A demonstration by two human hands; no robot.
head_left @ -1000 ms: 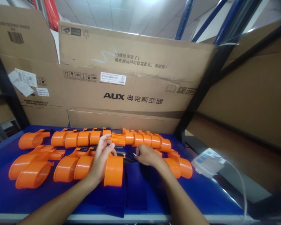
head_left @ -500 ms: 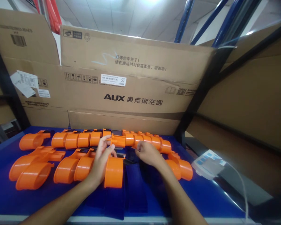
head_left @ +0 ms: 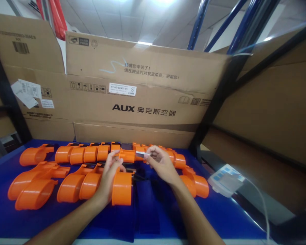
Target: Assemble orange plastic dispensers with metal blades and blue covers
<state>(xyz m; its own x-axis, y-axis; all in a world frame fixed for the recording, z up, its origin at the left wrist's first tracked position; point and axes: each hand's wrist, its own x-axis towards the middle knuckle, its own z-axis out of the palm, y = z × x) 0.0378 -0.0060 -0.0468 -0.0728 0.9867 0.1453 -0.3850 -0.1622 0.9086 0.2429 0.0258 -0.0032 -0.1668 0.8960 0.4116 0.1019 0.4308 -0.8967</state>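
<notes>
Beyond the left grip (head_left: 109, 176) and right grip (head_left: 162, 164) stands a cardboard panel (head_left: 91, 103); beneath spreads the blue worktop (head_left: 10, 226). Orange loops (head_left: 36, 195) either side probably crowd movement. The left grip is closed around an orange piece (head_left: 126, 156), best kept steady; the right grip pinches a thin strip (head_left: 142, 154) at its end, best kept aligned.

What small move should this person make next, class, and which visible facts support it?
Probably the right grip should ease the small white-and-dark strip leftward, towards the orange piece: the strip is pinched between thumb and finger with its free end pointing at that piece, which the left grip holds. Whether the two touch is hard to tell.
</notes>
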